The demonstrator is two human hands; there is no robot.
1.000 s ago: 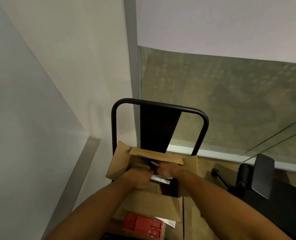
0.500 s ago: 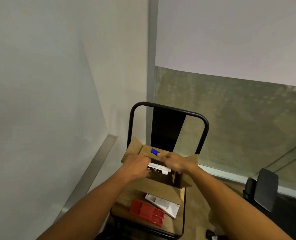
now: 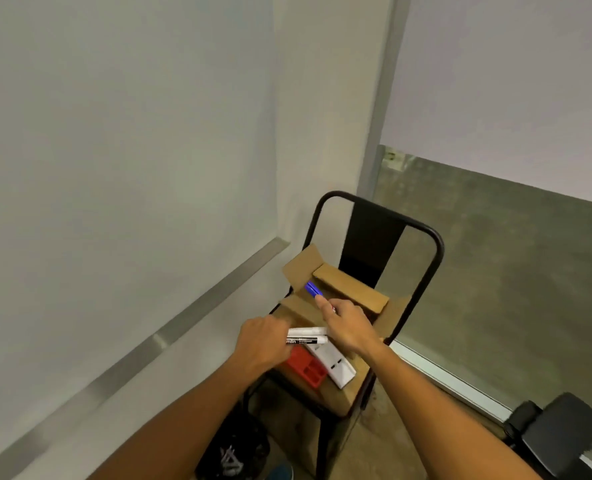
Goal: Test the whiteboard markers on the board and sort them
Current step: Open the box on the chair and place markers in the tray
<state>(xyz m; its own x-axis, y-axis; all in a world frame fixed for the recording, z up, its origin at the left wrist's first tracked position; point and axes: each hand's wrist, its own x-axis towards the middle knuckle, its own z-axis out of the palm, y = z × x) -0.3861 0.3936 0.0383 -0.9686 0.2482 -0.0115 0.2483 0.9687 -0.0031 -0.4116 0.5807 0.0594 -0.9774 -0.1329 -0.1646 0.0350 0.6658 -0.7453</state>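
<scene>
My left hand (image 3: 262,344) grips two white markers (image 3: 306,336) that stick out to the right, just above a chair seat. My right hand (image 3: 348,322) holds a marker with a blue cap (image 3: 312,289), cap end pointing up and left, over an open cardboard box (image 3: 343,299). The box stands on a black metal chair (image 3: 422,237). A large whiteboard (image 3: 114,150) fills the left side, with a metal ledge (image 3: 197,317) along its bottom edge.
A red tray (image 3: 306,370) and a white tray (image 3: 338,367) lie on the chair seat in front of the box. A black office chair (image 3: 557,434) sits at the lower right. A dark bag (image 3: 232,448) lies on the floor under the chair.
Both hands have come up out of the box. The right hand lifted the blue-capped marker clear, and the left hand drew the white markers back toward me.
</scene>
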